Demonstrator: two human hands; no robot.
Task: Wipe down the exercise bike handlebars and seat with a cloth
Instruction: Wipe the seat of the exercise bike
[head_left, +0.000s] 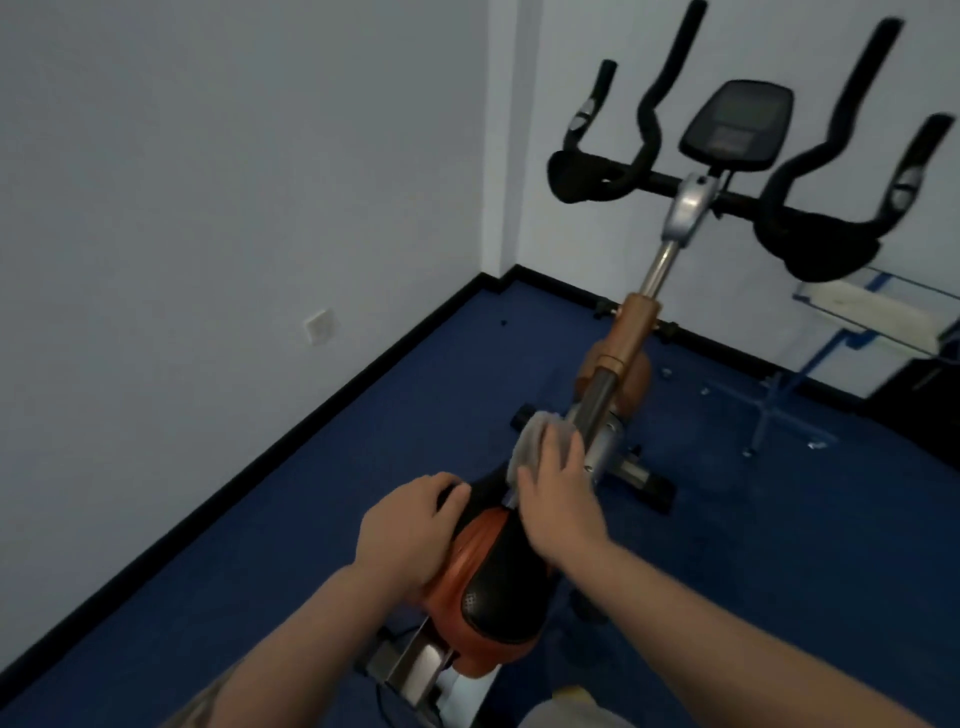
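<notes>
Right grip flat, fingers spread, pressing crumpled grey cloth onto nose of black-and-orange padded bike seat. Left grip curled over seat's left edge, steadying it. Plan: even palm pressure, sweep nose to rear, overlap passes, cover flanks. Black curved handlebars well ahead, neither grip on them.

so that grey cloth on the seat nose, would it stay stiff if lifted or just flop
Probably floppy: the cloth bunches and drapes over the seat nose under the right hand. Likely light, since it looks thin and creased. It may slide easily on the seat's smooth-looking cover.
</notes>
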